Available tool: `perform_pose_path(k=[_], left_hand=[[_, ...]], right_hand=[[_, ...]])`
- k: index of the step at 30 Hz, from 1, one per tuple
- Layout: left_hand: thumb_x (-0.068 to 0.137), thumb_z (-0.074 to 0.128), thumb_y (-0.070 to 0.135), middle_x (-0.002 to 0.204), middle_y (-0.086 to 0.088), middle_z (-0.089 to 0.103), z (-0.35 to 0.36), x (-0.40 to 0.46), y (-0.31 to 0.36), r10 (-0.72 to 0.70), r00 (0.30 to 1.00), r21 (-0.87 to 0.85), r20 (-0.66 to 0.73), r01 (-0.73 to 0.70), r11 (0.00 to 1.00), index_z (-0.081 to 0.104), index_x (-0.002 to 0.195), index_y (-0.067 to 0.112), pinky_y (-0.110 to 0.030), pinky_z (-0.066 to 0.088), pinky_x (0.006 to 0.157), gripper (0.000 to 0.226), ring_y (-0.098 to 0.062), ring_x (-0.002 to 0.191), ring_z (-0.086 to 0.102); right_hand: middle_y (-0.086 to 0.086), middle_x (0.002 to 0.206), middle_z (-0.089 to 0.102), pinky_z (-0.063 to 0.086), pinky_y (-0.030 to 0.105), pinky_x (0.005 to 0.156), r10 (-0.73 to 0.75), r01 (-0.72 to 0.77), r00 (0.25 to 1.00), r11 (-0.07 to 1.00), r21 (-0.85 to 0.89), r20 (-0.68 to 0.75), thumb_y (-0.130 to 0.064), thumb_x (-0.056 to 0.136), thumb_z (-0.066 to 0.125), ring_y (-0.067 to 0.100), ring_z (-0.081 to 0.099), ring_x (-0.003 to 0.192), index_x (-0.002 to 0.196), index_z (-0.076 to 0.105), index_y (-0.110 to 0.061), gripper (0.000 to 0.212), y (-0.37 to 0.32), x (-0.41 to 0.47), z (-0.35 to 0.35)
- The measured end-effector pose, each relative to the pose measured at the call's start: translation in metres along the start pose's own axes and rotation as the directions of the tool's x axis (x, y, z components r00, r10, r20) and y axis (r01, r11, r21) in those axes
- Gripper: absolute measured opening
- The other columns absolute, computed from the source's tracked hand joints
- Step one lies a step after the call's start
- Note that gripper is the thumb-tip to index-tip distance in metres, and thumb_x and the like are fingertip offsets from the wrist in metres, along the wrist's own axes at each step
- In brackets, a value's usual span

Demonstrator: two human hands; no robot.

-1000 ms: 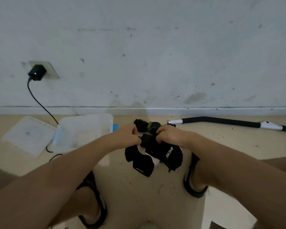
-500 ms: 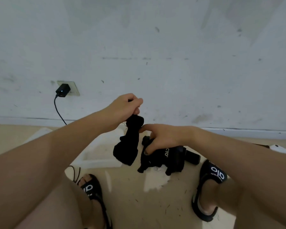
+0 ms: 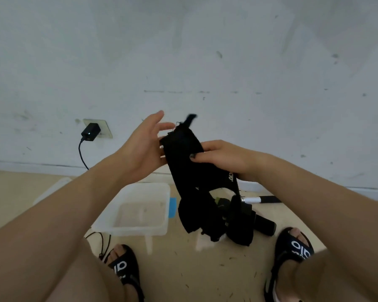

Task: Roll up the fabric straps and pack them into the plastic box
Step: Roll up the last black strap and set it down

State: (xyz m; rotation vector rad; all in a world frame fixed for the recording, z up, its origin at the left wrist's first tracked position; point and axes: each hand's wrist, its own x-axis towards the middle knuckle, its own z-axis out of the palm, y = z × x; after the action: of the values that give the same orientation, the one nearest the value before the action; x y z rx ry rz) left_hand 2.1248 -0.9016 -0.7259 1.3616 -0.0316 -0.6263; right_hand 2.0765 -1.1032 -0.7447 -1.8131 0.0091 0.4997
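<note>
Both hands are now holding higher than half a second ago, with the strap lifted off the pile and spread between them, and the box showing more fully beneath the left forearm.

Along the far left, a charger (image 3: 90, 132) is sitting in a wall socket, its cable trailing down to the floor. The plastic box (image 3: 138, 229) is standing on the tan floor just in front of the left sandal (image 3: 123, 265), its translucent rim unobstructed and its mouth facing up; the left forearm is crossing above its near-left corner. Bare floor is lying open between the two sandals.

The left hand (image 3: 144, 147) is reaching toward the upper end of the fabric strap (image 3: 184, 149), its fingers straight and spread apart, its palm lying against the cloth's left edge rather than curling round it. The strap is black, hanging tilted from upper left to lower right in front of the wall, frayed at the top, with white lettering near its lower right part. The right hand (image 3: 223, 158) is pinching the strap's middle, thumb pressing on the front face.

Below, the strap's loose end is dangling into the pile of straps (image 3: 227, 223) lying on the floor just right of the box, near the right sandal (image 3: 297, 247).
</note>
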Motion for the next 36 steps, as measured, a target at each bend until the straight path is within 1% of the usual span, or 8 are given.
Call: perform_pose_path(k=[6, 11, 17, 20, 24, 29, 32, 36], left_hand=[[0.105, 0.022, 0.020, 0.087, -0.002, 0.070, -0.009, 0.010, -0.017, -0.118, 0.976, 0.259, 0.181, 0.069, 0.963, 0.064, 0.122, 0.010, -0.043, 0.054, 0.093, 0.047, -0.023, 0.089, 0.071], [0.104, 0.028, 0.021, 0.084, 0.004, 0.068, -0.008, 0.015, -0.015, -0.140, 0.969, 0.375, 0.202, 0.056, 0.925, 0.064, 0.114, 0.015, -0.040, 0.052, 0.098, 0.038, -0.012, 0.084, 0.068], [0.082, 0.059, 0.027, 0.123, 0.017, 0.064, -0.017, 0.013, -0.019, -0.435, 0.885, 0.844, 0.168, 0.099, 0.527, 0.063, 0.112, 0.035, -0.035, 0.037, 0.117, 0.031, -0.006, 0.128, 0.054], [0.091, 0.067, 0.018, 0.130, 0.016, 0.062, -0.014, 0.009, -0.015, -0.390, 0.897, 0.815, 0.206, 0.063, 0.576, 0.056, 0.126, 0.036, -0.031, 0.037, 0.116, 0.041, -0.004, 0.127, 0.054], [0.096, 0.069, 0.026, 0.120, 0.012, 0.069, -0.010, 0.008, -0.012, -0.149, 0.964, 0.783, 0.218, -0.081, 0.617, 0.063, 0.123, 0.032, -0.031, 0.050, 0.103, 0.028, -0.006, 0.112, 0.066], [0.091, 0.073, 0.043, 0.089, 0.000, 0.076, -0.005, 0.001, -0.007, -0.003, 0.993, 0.835, 0.116, -0.096, 0.541, 0.062, 0.085, 0.017, -0.017, 0.054, 0.069, 0.029, -0.010, 0.081, 0.072], [0.090, 0.073, 0.039, 0.093, 0.003, 0.075, -0.001, -0.008, -0.012, -0.083, 0.961, 0.782, 0.264, -0.163, 0.601, 0.067, 0.095, 0.018, -0.017, 0.054, 0.074, 0.022, -0.010, 0.089, 0.072], [0.095, 0.061, 0.052, 0.117, 0.003, 0.074, 0.004, -0.016, -0.014, -0.157, 0.890, 0.616, 0.429, -0.161, 0.771, 0.064, 0.124, 0.024, -0.032, 0.055, 0.100, 0.040, -0.017, 0.113, 0.070]], right_hand=[[0.011, 0.110, 0.077, 0.059, 0.041, 0.091, -0.028, 0.049, 0.994, 0.980, 0.193, -0.109, -0.021, 0.103, 0.057, 0.028, 0.075, 0.103, 0.115, 0.072, -0.012, 0.021, -0.015, 0.006, -0.008], [0.015, 0.112, 0.075, 0.058, 0.045, 0.094, -0.016, 0.064, 0.980, 0.969, 0.238, -0.196, -0.023, 0.102, 0.058, 0.031, 0.074, 0.104, 0.116, 0.071, -0.010, 0.022, -0.020, 0.008, -0.007], [0.015, 0.111, 0.076, 0.059, 0.038, 0.085, 0.011, 0.069, 0.968, 0.948, 0.311, -0.251, -0.024, 0.103, 0.057, 0.025, 0.074, 0.092, 0.118, 0.068, -0.006, 0.026, -0.027, 0.007, -0.005], [0.005, 0.095, 0.077, 0.060, 0.029, 0.069, 0.025, 0.075, 0.965, 0.928, 0.366, -0.262, -0.025, 0.103, 0.058, 0.018, 0.075, 0.083, 0.108, 0.070, -0.013, 0.018, -0.030, 0.006, -0.005], [0.000, 0.073, 0.072, 0.047, 0.017, 0.045, 0.080, 0.080, 0.943, 0.888, 0.453, -0.323, -0.022, 0.104, 0.055, 0.008, 0.069, 0.055, 0.097, 0.065, -0.014, 0.015, -0.032, 0.006, -0.005], [0.008, 0.087, 0.072, 0.055, 0.024, 0.052, 0.205, 0.040, 0.908, 0.824, 0.565, -0.364, -0.017, 0.105, 0.053, 0.016, 0.070, 0.062, 0.104, 0.064, -0.011, 0.013, -0.028, 0.010, -0.001], [0.008, 0.083, 0.070, 0.058, 0.025, 0.055, 0.249, 0.050, 0.891, 0.778, 0.626, -0.381, -0.015, 0.104, 0.052, 0.016, 0.069, 0.059, 0.100, 0.063, -0.011, 0.013, -0.027, 0.013, 0.002], [0.011, 0.085, 0.069, 0.059, 0.029, 0.058, 0.291, 0.062, 0.871, 0.734, 0.677, -0.396, -0.011, 0.104, 0.049, 0.020, 0.068, 0.063, 0.101, 0.062, -0.008, 0.013, -0.029, 0.012, 0.003]])
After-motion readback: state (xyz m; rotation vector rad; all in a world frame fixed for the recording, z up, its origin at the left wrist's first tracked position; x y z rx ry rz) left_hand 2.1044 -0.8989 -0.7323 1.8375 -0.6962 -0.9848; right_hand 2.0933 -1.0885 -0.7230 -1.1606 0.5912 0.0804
